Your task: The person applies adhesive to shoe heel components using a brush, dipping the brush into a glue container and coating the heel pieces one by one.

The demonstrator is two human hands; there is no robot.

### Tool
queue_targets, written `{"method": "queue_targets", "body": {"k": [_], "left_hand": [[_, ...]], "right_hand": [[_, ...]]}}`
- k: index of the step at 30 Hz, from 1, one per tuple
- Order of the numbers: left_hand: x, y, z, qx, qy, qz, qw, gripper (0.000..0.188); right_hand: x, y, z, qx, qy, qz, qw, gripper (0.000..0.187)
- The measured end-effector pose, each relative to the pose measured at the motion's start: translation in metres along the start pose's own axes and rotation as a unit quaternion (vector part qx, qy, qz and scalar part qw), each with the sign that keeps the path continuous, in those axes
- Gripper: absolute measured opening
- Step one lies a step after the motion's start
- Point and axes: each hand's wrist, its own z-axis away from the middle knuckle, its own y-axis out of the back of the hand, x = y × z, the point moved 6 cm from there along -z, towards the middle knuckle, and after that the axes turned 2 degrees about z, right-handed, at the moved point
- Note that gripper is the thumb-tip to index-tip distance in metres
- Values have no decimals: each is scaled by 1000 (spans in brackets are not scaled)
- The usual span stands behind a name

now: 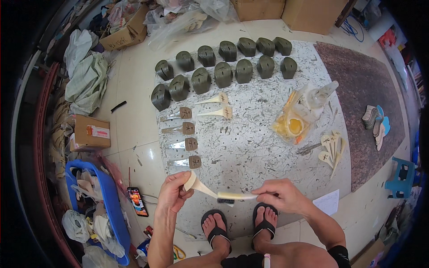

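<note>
My left hand [175, 191] grips the round end of a cream, paddle-shaped shoe piece [196, 184], whose narrow strip points right. A brush [234, 196] with a pale handle and dark bristles is in my right hand [281, 195], its bristles at the strip's tip. Beyond my left hand lie several pieces with brown ends [191, 144] in a column, and two cream pieces [219, 111]. Farther off, dark green shoe heels [223, 74] stand in two rows. To the right is an open pot of yellow liquid [295, 127], with a clear bottle [318, 96] beside it.
All this sits on a stained pale board [254, 163]. More cream pieces [331, 149] lie at its right, near a white paper [327, 203]. A phone [137, 202] and a blue bin [111, 210] are at left. A brown mat [357, 89] and a teal stool [401, 176] are at right.
</note>
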Motion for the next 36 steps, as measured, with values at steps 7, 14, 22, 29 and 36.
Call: {"method": "queue_targets", "body": {"k": [7, 14, 22, 29, 36], "left_hand": [[-12, -3, 1, 9, 27, 11, 1000, 21], [-24, 1, -1, -16, 46, 45, 998, 19], [-52, 2, -3, -50, 106, 161, 980, 19], [-77, -6, 4, -73, 181, 238, 952, 14], [-84, -11, 13, -27, 192, 266, 944, 19]], "right_hand": [[-11, -6, -17, -17, 6, -53, 998, 18], [-17, -4, -26, 4, 17, -25, 1000, 17], [-11, 18, -39, 71, 15, 129, 989, 17], [-15, 13, -53, 21, 119, 87, 989, 17], [-18, 15, -67, -34, 133, 50, 989, 16]]}}
